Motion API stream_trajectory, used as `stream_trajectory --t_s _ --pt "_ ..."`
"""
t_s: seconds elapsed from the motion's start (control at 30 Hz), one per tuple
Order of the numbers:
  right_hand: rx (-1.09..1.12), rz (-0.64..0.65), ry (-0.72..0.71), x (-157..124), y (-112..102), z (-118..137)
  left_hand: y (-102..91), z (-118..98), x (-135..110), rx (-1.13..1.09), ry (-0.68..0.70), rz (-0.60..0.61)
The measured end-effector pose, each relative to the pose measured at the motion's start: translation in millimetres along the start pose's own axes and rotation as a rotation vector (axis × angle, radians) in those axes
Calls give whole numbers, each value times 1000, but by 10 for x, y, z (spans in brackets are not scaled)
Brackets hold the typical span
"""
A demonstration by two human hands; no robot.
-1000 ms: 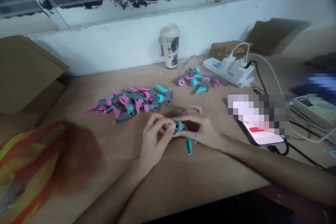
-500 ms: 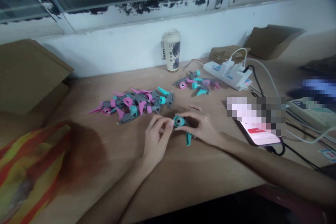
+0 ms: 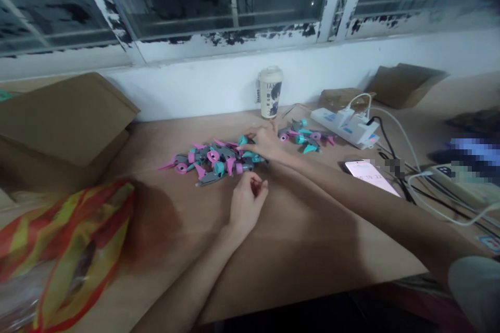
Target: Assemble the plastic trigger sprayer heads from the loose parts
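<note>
My right hand [image 3: 266,141] reaches far across the wooden table [image 3: 304,229] to the right end of a pile of grey, pink and teal plastic sprayer heads [image 3: 213,158]. Its fingers close on a grey and teal sprayer head [image 3: 244,140] at the pile's edge. My left hand [image 3: 247,202] rests on the table in front of the pile with its fingers curled in, and nothing shows in them. A smaller group of the same sprayer heads [image 3: 304,139] lies to the right of my right hand.
A coffee cup [image 3: 270,92] stands at the wall. A white power strip [image 3: 346,122] with plugs and cables and a lit phone [image 3: 371,176] lie to the right. A cardboard box [image 3: 66,119] and a red-yellow striped bag [image 3: 58,239] sit on the left.
My right hand has carried the grey and teal sprayer head from in front of me out to the pile. My left hand let go of it and stayed near. The view tilted up.
</note>
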State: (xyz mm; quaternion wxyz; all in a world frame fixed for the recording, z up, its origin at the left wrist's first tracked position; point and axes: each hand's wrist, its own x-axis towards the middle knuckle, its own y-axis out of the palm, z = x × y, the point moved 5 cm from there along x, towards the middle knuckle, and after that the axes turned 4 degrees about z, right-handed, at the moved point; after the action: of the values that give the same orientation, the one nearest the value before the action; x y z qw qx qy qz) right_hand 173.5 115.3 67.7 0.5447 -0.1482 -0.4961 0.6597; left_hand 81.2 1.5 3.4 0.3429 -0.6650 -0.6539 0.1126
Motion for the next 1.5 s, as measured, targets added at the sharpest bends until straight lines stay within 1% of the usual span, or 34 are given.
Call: stream_trajectory --t_s 0.1,0.2,0.3,0.43,0.57,0.67,0.73,0.8,0.93,1.0,1.07,1.1,1.17,1.3,1.37,1.43,1.5 --pt "-31 58 -34 178 122 87 17 -16 -6 26 18 23" --pt "-27 75 -24 273 160 139 13 -57 -4 81 83 37" --pt "-31 122 -20 333 207 181 12 -77 -3 108 122 48" --pt "-10 169 -19 346 259 176 9 -78 -4 97 128 43" --pt "42 180 -29 267 188 110 12 -68 2 87 121 47" --pt "95 152 -52 170 29 40 19 -53 10 94 107 60" --pt "149 114 -69 98 -116 -46 21 -46 15 91 99 62" --pt "177 76 -71 27 -276 -192 22 -38 20 76 82 62" --pt "132 37 -14 -110 -562 -651 27 -19 24 10 39 70" --pt "109 22 9 -189 -647 -867 29 -14 27 2 32 77" --pt "84 4 14 -276 -650 -992 28 -6 33 6 26 80" --pt "73 0 8 -318 -611 -1009 27 -3 37 8 23 82" --pt "64 5 -27 -383 -453 -950 30 -2 43 13 18 96" --pt "63 -10 -92 -402 6 -659 42 -17 29 -9 0 127" --pt "49 -29 -67 -368 210 -548 36 -25 16 -41 -8 130" --pt "20 -8 -20 -332 382 -474 7 -22 17 -47 -8 120" --pt "-11 26 -2 -307 508 -396 -55 3 42 -37 -10 84"
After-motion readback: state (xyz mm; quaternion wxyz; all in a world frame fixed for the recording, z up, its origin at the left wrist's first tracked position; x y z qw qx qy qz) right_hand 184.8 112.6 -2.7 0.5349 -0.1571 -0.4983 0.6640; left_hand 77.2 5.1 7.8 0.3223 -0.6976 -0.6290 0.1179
